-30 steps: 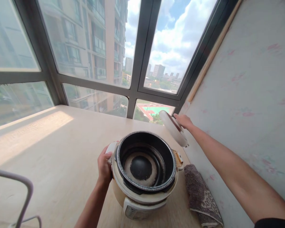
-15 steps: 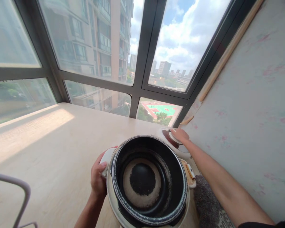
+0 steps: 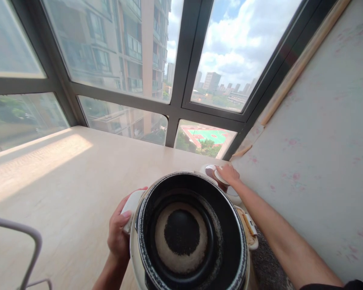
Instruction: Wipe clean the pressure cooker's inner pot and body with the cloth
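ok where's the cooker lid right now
In the head view, the lid is right of centre, beyond the pot and near the wall, with the right hand on it.

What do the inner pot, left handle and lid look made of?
Inner pot: probably metal, dark coating; silvery wear flecks its rim. Left handle: likely plastic; smooth, white, faint sheen. Lid: perhaps plastic; smooth white around glossy brown, partly hidden.

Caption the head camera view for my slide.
Left grip on the handle of an open cooker, right grip on the lid behind it, near windows.
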Demonstrator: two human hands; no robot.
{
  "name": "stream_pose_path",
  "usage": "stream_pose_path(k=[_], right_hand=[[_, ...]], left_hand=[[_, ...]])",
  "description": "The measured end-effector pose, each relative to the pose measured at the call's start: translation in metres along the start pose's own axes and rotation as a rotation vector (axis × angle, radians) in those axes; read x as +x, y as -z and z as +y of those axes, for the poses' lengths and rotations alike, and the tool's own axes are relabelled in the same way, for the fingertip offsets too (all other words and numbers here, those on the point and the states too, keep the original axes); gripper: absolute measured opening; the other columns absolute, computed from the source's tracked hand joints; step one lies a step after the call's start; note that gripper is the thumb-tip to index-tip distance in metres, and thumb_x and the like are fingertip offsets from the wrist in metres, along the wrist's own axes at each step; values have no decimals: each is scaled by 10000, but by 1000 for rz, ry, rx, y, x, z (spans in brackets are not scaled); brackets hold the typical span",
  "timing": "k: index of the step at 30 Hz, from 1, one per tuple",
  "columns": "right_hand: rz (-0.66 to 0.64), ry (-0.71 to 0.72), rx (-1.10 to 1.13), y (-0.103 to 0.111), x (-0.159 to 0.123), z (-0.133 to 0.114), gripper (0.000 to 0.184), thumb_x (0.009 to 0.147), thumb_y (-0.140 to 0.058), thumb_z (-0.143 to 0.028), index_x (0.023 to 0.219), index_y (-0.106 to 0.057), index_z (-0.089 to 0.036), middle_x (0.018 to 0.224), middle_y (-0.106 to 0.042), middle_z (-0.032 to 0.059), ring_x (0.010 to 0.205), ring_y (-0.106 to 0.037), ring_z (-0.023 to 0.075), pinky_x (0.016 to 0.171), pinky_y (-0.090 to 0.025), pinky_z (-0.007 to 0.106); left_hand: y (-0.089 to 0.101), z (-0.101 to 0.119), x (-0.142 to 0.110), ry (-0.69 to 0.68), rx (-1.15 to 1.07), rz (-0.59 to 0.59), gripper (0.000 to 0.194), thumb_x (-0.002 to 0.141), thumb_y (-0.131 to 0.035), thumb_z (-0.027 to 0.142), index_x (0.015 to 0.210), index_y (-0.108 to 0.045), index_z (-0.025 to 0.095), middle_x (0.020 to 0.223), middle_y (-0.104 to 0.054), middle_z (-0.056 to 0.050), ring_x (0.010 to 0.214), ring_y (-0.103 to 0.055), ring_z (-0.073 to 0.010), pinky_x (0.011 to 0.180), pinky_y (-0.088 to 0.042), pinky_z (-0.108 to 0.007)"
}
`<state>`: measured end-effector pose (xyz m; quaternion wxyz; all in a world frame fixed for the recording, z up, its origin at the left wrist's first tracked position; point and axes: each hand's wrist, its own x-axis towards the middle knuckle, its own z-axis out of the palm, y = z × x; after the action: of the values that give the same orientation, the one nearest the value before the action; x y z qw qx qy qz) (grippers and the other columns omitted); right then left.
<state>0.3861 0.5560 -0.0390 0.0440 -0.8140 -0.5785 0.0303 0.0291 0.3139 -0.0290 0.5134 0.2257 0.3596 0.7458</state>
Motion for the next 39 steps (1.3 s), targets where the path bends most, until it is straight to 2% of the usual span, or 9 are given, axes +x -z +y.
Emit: stream_pose_path(k=[4, 11, 20, 25, 30, 36, 39], right_hand=[[-7, 27, -33, -6, -4, 0, 667, 963, -428, -596, 1298, -590, -43, 1317, -582, 271, 1226, -590, 371, 966, -471, 433], [-7, 47, -59, -19, -14, -2, 604, 973, -433, -561, 1311, -566, -78, 1311, -580, 253, 1216, -595, 352, 972, -462, 422], [-28, 75, -110, -20, -18, 1, 623, 972, -415, -559, 1345, -522, -71, 1328, -560, 258, 1224, -583, 364, 979, -461, 423], [-70, 189, -170, -14, -16, 12, 609, 965, -445, -557, 1348, -540, -94, 1308, -581, 232, 1239, -562, 343, 1001, -434, 406], [-78, 275, -235, -2, -23, 25, 570, 947, -501, -568, 1333, -562, -152, 1301, -587, 213, 1237, -546, 359, 1023, -396, 467], [-51, 314, -221, 12, -53, 35, 559, 955, -527, -499, 1385, -491, -144, 1357, -559, 207, 1261, -528, 347, 1024, -397, 467], [-31, 350, -195, 22, -74, 37, 557, 958, -531, -449, 1438, -452, -178, 1392, -549, 176, 1280, -521, 330, 1039, -399, 449]], left_hand=[[0, 0, 0, -2, -18, -3, 545, 656, -647, 395, 1124, -713, 124, 1125, -721, -130, 1070, -653, -390, 869, -553, -465], [4, -1, 0, -10, -3, -57, 559, 692, -626, 409, 1164, -699, 120, 1093, -727, -124, 1055, -658, -375, 871, -548, -453], [0, 0, -1, -4, 7, -11, 537, 650, -632, 409, 1104, -715, 134, 1107, -727, -114, 1059, -655, -381, 852, -551, -453], [4, -2, 1, -4, 18, -7, 539, 657, -618, 401, 1117, -703, 134, 1120, -725, -114, 1073, -651, -375, 861, -545, -447], [7, -5, 4, -28, -11, -38, 513, 646, -647, 391, 1084, -712, 132, 1078, -731, -102, 1080, -649, -353, 899, -532, -423], [2, -1, 4, -53, 29, -57, 476, 630, -640, 399, 1018, -714, 134, 989, -735, -91, 1073, -647, -348, 898, -528, -413], [0, 0, 4, -79, 58, -53, 446, 615, -617, 402, 963, -712, 138, 952, -733, -88, 1060, -652, -343, 890, -532, -410]])
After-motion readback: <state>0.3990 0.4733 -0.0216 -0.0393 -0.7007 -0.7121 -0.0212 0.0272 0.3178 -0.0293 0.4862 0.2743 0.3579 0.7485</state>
